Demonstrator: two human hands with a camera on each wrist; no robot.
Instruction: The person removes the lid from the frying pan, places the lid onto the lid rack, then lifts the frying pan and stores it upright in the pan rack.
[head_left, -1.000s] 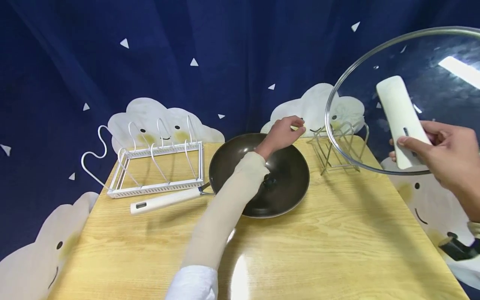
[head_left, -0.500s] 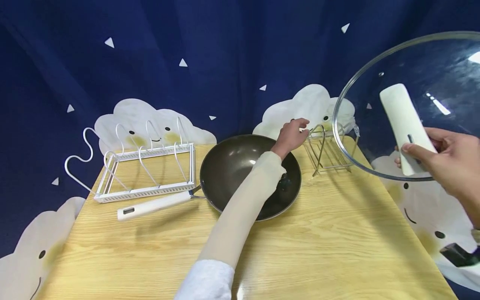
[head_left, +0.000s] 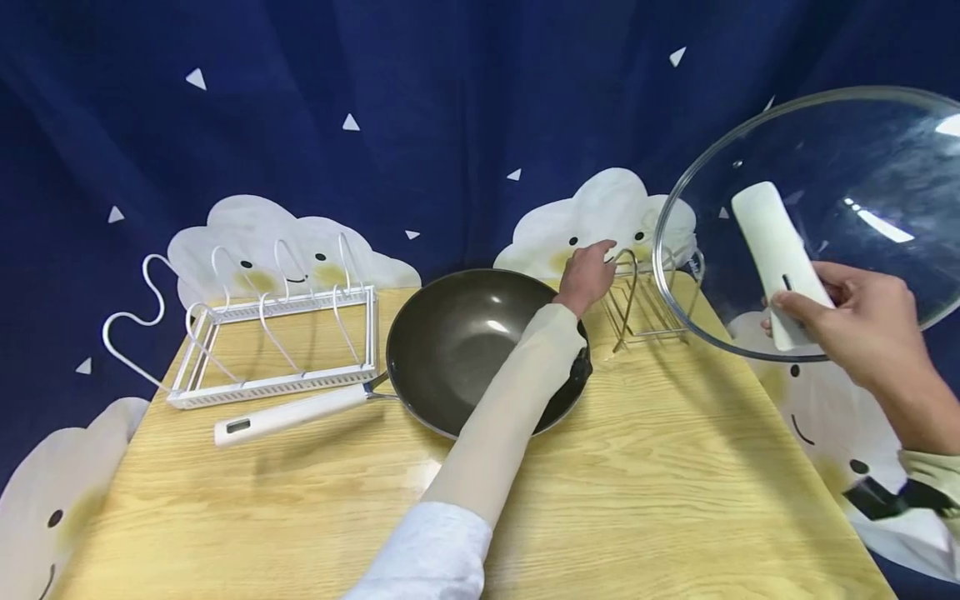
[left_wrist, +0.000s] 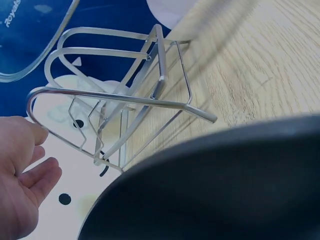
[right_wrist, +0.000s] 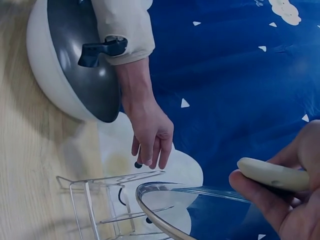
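Observation:
My right hand (head_left: pixel 862 321) grips the white handle (head_left: pixel 772 262) of a large glass lid (head_left: pixel 885 183) with a metal rim. The lid is held tilted in the air at the right, its left edge overlapping a small silver wire rack (head_left: pixel 652 308) in the head view. My left hand (head_left: pixel 587 275) reaches across a dark wok (head_left: pixel 450 350) to the rack's left side. Its fingers (left_wrist: pixel 37 132) are loosely bent and hold nothing, the fingertips right at the rack's nearest loop in the left wrist view. The wok's white handle (head_left: pixel 292 415) points left.
A white rack (head_left: pixel 277 383) with several upright loops stands at the back left of the wooden table (head_left: pixel 675 500). Behind the table hangs a dark blue curtain (head_left: pixel 427 100) with cloud shapes. The wok takes up the middle.
My left hand has moved rightward from above the wok to the silver rack. The lid has lowered slightly and tilted flatter. The head view has swung a little to the right.

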